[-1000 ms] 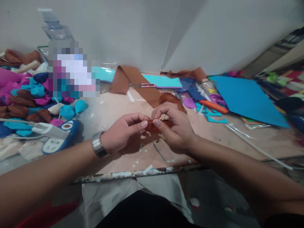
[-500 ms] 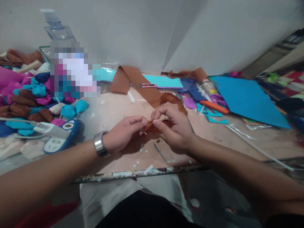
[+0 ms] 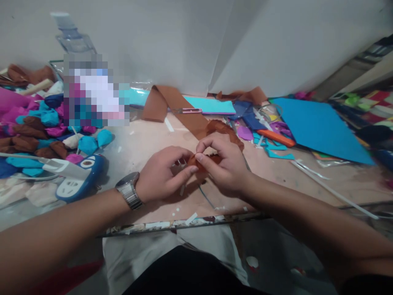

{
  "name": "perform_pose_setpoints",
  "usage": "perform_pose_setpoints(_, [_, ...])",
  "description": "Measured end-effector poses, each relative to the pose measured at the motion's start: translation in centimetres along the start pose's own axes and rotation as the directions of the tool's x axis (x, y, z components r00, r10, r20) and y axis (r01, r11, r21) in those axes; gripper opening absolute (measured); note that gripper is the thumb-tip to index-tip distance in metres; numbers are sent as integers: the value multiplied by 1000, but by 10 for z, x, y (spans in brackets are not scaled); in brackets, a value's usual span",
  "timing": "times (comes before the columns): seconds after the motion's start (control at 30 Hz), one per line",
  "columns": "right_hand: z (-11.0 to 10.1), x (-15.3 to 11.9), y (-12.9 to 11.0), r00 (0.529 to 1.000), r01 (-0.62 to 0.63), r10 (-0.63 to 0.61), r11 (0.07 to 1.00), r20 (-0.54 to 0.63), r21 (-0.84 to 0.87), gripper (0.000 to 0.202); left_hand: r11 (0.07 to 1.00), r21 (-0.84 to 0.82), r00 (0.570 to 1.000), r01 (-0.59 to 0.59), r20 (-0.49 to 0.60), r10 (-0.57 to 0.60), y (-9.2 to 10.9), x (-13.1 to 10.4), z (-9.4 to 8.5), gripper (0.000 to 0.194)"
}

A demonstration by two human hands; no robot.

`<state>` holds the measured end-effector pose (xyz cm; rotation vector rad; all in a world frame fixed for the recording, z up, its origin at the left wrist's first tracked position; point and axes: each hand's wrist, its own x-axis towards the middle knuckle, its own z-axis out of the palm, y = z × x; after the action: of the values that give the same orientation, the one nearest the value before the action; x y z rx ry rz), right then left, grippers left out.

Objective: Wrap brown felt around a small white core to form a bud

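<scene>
Between finger and thumb, my right hand (image 3: 225, 166) pinches a gathered piece of brown crepe paper (image 3: 200, 167). My left hand (image 3: 167, 172), with a metal watch on its wrist, has its thumb and fingertips on the left end of the same piece. The fingers partly hide the paper. Just behind my right hand lies a crumpled brown length (image 3: 225, 130), meeting a flat brown strip (image 3: 192, 123) that stretches back to the left. A pink craft knife (image 3: 190, 110) rests across that strip.
Wrapped brown, blue and magenta paper bundles (image 3: 27, 143) are heaped at left beside a blue-and-white power socket (image 3: 76, 180). A clear bottle (image 3: 75, 41) stands behind. To the right lie an orange cutter (image 3: 276, 138), a blue sheet (image 3: 322, 129) and a white stick (image 3: 337, 190).
My left hand has turned and its thumb has shifted right, onto the brown paper closer to my right fingertips. My right hand stays nearly in place, still pinching.
</scene>
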<state>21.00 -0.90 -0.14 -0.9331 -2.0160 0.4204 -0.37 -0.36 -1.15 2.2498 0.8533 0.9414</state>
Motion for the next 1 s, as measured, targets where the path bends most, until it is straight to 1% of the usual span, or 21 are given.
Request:
perform_pose_setpoints(0.1, [0,2,-1,1000,27,-27,999,11,-23,8,997,76,999,-25,33,23,-2,0,1,22])
perform_pose_setpoints(0.2, [-1,2,-1,999,36,-35,999,14,-40,8,993,114,998,-11,66,3,-3,1,1,25])
perform_pose_setpoints(0.27, [-1,3,-1,999,37,-36,998,22,-54,8,992,128,997,14,79,-24,-2,1,1,22])
perform_pose_setpoints(0.33, [-1,3,0,999,39,-36,997,37,-71,7,995,94,998,31,51,-36,-2,0,1,19])
perform_pose_setpoints(0.47, [-1,3,1,997,53,-47,994,63,-97,5,1000,-13,995,17,-97,-18,-1,0,0,17])
perform_pose_setpoints(0.53, [0,3,2,996,58,-51,993,73,-105,4,999,-32,991,7,-135,-11,-1,1,-1,15])
perform_pose_setpoints(0.63, [1,3,3,996,59,-50,992,81,-114,5,998,-59,991,9,-132,-17,-2,2,-1,15])
perform_pose_setpoints(0.77, [1,3,4,994,89,-82,989,66,-119,6,991,-106,988,77,-123,-90,-4,2,0,18])
perform_pose_setpoints(0.87, [1,3,5,993,105,-98,986,60,-130,7,978,-176,987,114,-92,-131,-5,2,1,20])
perform_pose_setpoints(1.0, [1,4,6,992,122,-117,983,42,-136,8,957,-268,990,112,-56,-132,-4,1,3,20])
